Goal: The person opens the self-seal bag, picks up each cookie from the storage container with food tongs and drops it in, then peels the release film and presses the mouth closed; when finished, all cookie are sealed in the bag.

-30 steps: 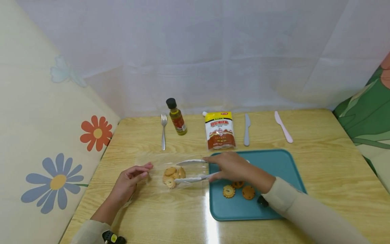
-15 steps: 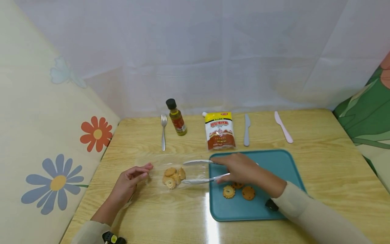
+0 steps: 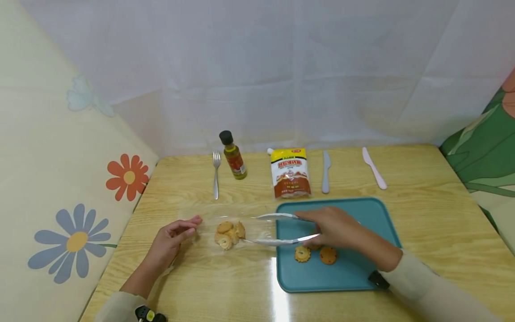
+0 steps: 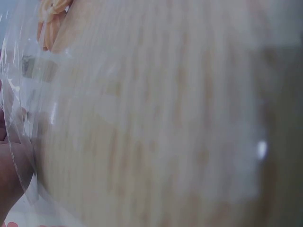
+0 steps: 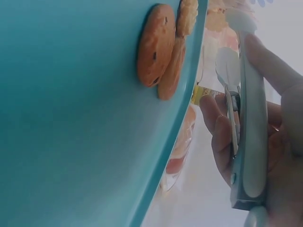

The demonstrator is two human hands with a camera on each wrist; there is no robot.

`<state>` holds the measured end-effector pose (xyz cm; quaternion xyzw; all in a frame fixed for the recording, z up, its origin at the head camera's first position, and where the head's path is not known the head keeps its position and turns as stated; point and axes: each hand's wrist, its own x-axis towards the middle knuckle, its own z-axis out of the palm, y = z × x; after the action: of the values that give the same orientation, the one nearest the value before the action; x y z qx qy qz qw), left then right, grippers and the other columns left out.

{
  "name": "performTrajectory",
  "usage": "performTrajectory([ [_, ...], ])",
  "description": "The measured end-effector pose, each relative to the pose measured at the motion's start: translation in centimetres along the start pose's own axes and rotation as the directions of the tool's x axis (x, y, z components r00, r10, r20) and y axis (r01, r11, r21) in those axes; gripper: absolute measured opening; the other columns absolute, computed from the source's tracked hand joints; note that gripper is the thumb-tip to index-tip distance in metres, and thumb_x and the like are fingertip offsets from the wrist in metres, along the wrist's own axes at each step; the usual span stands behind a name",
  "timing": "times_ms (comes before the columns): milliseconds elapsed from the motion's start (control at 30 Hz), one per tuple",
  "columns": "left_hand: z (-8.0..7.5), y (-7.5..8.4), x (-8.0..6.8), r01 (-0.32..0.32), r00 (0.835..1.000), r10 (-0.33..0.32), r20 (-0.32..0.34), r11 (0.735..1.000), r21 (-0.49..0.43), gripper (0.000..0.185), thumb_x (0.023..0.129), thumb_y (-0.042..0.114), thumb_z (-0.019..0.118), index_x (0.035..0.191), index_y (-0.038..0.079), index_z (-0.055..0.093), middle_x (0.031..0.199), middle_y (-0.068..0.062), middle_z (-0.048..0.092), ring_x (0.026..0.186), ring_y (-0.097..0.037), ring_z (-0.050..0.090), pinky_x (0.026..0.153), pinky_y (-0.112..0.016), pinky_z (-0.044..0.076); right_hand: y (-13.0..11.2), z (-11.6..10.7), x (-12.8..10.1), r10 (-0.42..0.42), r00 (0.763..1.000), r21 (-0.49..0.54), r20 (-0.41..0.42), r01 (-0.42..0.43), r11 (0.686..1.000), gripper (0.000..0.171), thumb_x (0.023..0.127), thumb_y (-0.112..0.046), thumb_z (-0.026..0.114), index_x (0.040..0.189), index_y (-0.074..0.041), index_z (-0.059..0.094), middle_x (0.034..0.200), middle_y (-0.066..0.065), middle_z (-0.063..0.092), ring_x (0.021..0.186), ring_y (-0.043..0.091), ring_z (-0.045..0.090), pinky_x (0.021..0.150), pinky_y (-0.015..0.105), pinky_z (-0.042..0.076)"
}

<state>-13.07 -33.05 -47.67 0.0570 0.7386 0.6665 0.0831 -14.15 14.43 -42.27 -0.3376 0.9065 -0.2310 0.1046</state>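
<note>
In the head view the left hand (image 3: 169,242) pinches the bag (image 3: 208,229), cookies (image 3: 229,234) inside, and the right hand (image 3: 335,227) grips the tongs (image 3: 277,242) — arms spread, nothing between — whose tips (image 3: 263,217) could snag the bag and drag it askew. The left wrist view shows thin, glossy film (image 4: 16,94); the right wrist view, scoop-shaped tips and brittle-looking, chip-dotted biscuits (image 5: 156,47) on the smooth tray (image 5: 71,142).

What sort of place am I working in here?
Probably a small staged booth rather than a working kitchen: a wood-grain table stands against a creased pale sheet, with large cartoon flowers on the side panel.
</note>
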Motion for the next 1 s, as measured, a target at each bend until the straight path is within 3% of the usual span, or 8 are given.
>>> performTrajectory([
  [133, 0.0, 0.0, -0.1, 0.004, 1.000, -0.004, -0.001, 1.000, 0.001, 0.033, 0.104, 0.008, 0.061, 0.123, -0.019, 0.060, 0.134, 0.003, 0.070, 0.130, 0.001, 0.057, 0.101, -0.015, 0.049, 0.4, -0.1, -1.1, 0.004, 1.000, 0.006, -0.013, -0.004, 1.000, 0.074, 0.086, -0.046, 0.083, 0.148, -0.013, 0.058, 0.100, -0.003, 0.075, 0.072, 0.001, 0.058, 0.065, 0.026, 0.050],
  [467, 0.0, 0.0, 0.0, 0.009, 1.000, -0.009, -0.004, 1.000, 0.013, 0.035, 0.104, 0.009, 0.062, 0.124, -0.019, 0.060, 0.133, 0.004, 0.070, 0.129, 0.002, 0.057, 0.101, -0.014, 0.048, 1.2, -0.2, -3.6, 0.026, 0.999, 0.021, -0.027, -0.026, 0.999, 0.074, 0.085, -0.047, 0.083, 0.146, -0.013, 0.059, 0.076, -0.015, 0.061, 0.062, -0.002, 0.047, 0.056, 0.022, 0.042],
  [800, -0.1, -0.3, 0.1, -0.011, 1.000, 0.011, 0.008, 1.000, -0.018, 0.031, 0.103, 0.006, 0.063, 0.122, -0.018, 0.061, 0.130, 0.005, 0.071, 0.128, 0.001, 0.058, 0.102, -0.015, 0.048, 2.1, -0.5, -5.8, 0.024, 0.998, 0.015, -0.061, -0.023, 1.000, 0.077, 0.082, -0.050, 0.083, 0.145, -0.011, 0.061, 0.073, -0.017, 0.057, 0.063, -0.003, 0.046, 0.056, 0.022, 0.040],
  [1000, 0.0, -0.2, 0.0, -0.009, 1.000, 0.009, 0.004, 1.000, -0.011, 0.034, 0.103, 0.007, 0.063, 0.123, -0.020, 0.060, 0.131, 0.005, 0.071, 0.129, 0.001, 0.057, 0.103, -0.014, 0.048, 2.6, -0.5, -6.9, 0.049, 0.998, 0.009, -0.028, -0.049, 0.999, 0.079, 0.081, -0.051, 0.084, 0.146, -0.012, 0.060, 0.073, -0.019, 0.052, 0.062, -0.002, 0.043, 0.056, 0.021, 0.038],
])
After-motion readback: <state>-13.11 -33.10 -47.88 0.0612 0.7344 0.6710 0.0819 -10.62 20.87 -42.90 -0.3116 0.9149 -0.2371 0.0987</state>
